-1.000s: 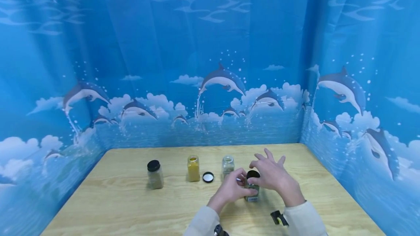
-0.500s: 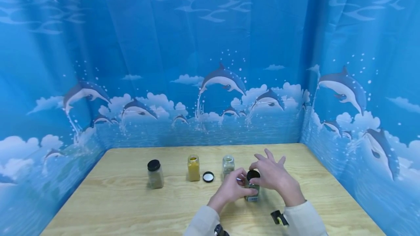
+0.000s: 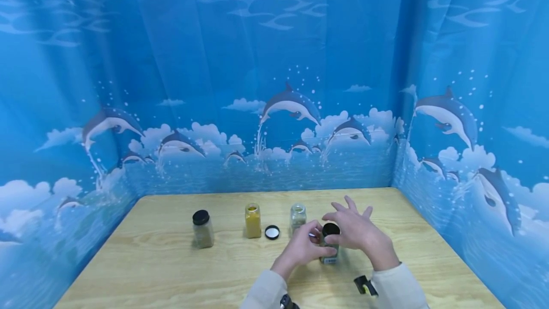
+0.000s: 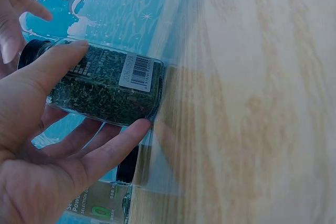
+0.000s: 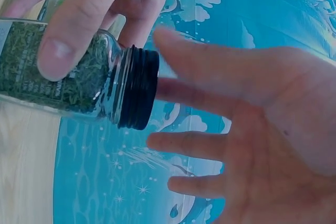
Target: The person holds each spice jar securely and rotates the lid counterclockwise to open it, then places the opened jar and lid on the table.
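Observation:
A glass jar of dried green herbs (image 4: pixel 113 85) with a black lid (image 5: pixel 140 88) stands upright on the table. My left hand (image 3: pixel 303 246) grips its glass body, thumb on one side and fingers on the other. At the lid is my right hand (image 3: pixel 358 230), its thumb and index finger around the lid's rim and the other fingers spread. In the right wrist view a small gap shows between the thumb tip and the lid; whether the index finger touches it I cannot tell.
An uncapped clear jar (image 3: pixel 298 216) stands behind my left hand. Further left are an uncapped jar of yellow powder (image 3: pixel 253 223), a black lid lying white side up (image 3: pixel 272 232), and a black-capped jar (image 3: pixel 203 232). A small black object (image 3: pixel 364 285) is by the right sleeve.
The index finger of my right hand has lifted slightly and moved left, away from the lid. My left hand and the jar have kept their place.

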Tool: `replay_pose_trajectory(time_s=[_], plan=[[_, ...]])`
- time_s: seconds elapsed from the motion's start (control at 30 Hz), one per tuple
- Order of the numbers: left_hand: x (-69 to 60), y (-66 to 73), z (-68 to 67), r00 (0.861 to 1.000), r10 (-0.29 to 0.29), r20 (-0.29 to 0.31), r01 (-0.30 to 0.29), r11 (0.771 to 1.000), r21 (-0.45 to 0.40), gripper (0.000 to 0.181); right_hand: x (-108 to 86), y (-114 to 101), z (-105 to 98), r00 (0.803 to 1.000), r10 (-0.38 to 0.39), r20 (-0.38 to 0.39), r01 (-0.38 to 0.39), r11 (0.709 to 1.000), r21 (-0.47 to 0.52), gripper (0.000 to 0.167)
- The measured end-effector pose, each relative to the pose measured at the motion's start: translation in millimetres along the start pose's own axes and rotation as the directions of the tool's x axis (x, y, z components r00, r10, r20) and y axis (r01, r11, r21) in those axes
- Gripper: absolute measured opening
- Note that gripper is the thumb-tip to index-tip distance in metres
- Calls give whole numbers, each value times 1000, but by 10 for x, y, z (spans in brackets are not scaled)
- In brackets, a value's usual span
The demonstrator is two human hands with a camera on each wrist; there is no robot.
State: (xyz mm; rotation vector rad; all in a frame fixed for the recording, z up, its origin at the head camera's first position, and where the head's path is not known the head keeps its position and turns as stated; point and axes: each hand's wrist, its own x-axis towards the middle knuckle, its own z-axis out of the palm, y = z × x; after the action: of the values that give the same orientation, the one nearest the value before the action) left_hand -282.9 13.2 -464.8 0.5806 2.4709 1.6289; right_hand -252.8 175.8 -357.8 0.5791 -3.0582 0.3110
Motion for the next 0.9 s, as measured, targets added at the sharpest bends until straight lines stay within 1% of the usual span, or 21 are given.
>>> replay_pose_trajectory(time_s=[0.07,0.13,0.23,0.37,0.47,0.57,0.77,0.9], plan=[[-2,-3,-6,1000,2,6,-2,1000,6,35,1,3,-2,1000,11,-16,-11,1000,-15,51],[-4,-6,-7,1000,1,7,-1,1000,7,35,6,7,-2,999,24,-35,-26,999,-31,52],[-7,-10,-4,1000,-8,7,8,1000,4,35,13,14,-2,998,35,-60,-38,998,-49,46],[-7,-2,0,1000,-21,5,21,1000,6,34,21,31,6,997,29,-77,-35,997,-67,36],[-3,4,2,1000,-24,3,24,1000,7,34,24,34,9,997,24,-72,-29,997,-68,29],[4,3,3,1000,-18,0,18,1000,-1,34,20,26,5,999,17,-49,-20,998,-61,28],[14,-1,3,1000,-6,-6,6,1000,-17,34,10,11,1,1000,0,-10,0,1000,-30,40],[16,-9,6,1000,-7,-5,7,1000,-18,34,0,7,2,1000,3,-2,-3,1000,-14,43]])
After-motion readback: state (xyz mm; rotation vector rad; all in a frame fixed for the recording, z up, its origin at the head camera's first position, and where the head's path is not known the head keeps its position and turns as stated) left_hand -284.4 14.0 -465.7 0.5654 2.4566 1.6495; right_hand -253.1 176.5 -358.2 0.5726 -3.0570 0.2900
